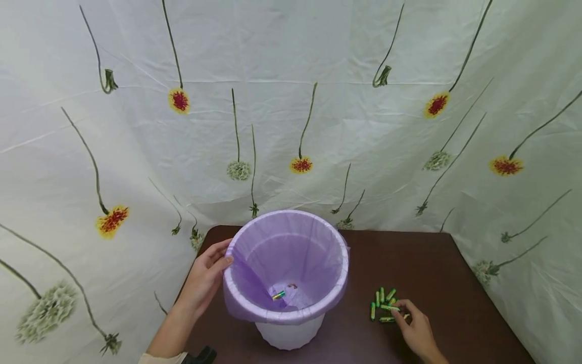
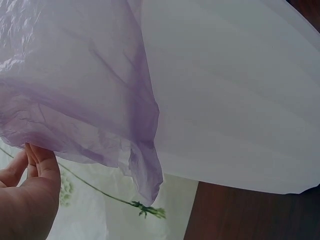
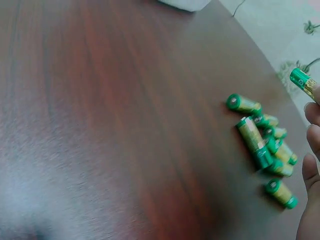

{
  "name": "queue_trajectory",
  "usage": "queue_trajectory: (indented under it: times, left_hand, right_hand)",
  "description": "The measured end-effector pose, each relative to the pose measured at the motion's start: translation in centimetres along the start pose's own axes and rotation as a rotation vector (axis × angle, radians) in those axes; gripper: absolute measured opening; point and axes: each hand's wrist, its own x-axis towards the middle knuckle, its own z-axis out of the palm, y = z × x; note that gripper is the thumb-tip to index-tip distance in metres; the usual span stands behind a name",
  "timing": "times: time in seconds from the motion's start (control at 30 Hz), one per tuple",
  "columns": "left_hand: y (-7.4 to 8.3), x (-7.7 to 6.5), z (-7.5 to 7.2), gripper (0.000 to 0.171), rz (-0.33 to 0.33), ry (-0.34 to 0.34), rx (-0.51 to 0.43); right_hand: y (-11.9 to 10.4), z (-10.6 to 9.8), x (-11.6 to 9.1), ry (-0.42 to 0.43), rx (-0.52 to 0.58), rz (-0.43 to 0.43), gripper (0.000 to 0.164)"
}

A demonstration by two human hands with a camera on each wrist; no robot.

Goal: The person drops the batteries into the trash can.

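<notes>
A white trash bin (image 1: 289, 334) stands upright, lined with a thin purple bag (image 1: 273, 242) folded over its rim. My left hand (image 1: 200, 283) grips the rim at its left side, thumb over the top; in the left wrist view the fingers (image 2: 45, 162) meet the bag's loose edge. Inside the bin lie a green and yellow battery (image 1: 278, 295) and a small brownish bit (image 1: 292, 286). To the bin's right, my right hand (image 1: 417, 328) pinches one battery (image 3: 302, 81) by its end, just above several loose batteries (image 3: 255, 142) on the table.
The dark brown table (image 1: 409, 258) runs to a back edge against a white flower-print cloth (image 1: 282, 50), which hangs behind and at both sides. A dark strap-like object (image 1: 202, 355) sits at my left wrist.
</notes>
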Motion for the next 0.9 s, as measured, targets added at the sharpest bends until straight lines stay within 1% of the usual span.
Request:
queue_trajectory:
  times: [0.1,0.23,0.37,0.53,0.67,0.9]
  left_hand:
    - [-0.1,-0.1,-0.1,0.049,-0.004,-0.001,0.004]
    - [-0.1,0.0,-0.1,0.048,0.003,-0.006,0.003]
    - [-0.1,0.0,-0.1,0.048,0.007,-0.006,0.000]
    - [-0.1,-0.1,-0.1,0.048,0.002,0.000,-0.004]
    - [0.0,-0.1,-0.1,0.048,0.008,-0.009,-0.006]
    - [0.0,-0.1,0.0,0.048,0.014,-0.019,-0.015]
  right_hand:
    - [-0.6,-0.2,0.6,0.019,0.005,-0.023,0.012]
    - [-1.7,-0.6,1.4,0.031,-0.005,-0.026,0.013]
    - [-2.6,-0.9,2.0,0.040,0.013,-0.026,0.013]
    - [-3.2,-1.0,2.6,0.070,0.044,-0.068,0.013]
    - [-3.7,-1.1,3.1,0.087,0.070,-0.096,0.014]
    - [-5.1,-1.8,4.3,0.092,0.143,-0.169,0.014]
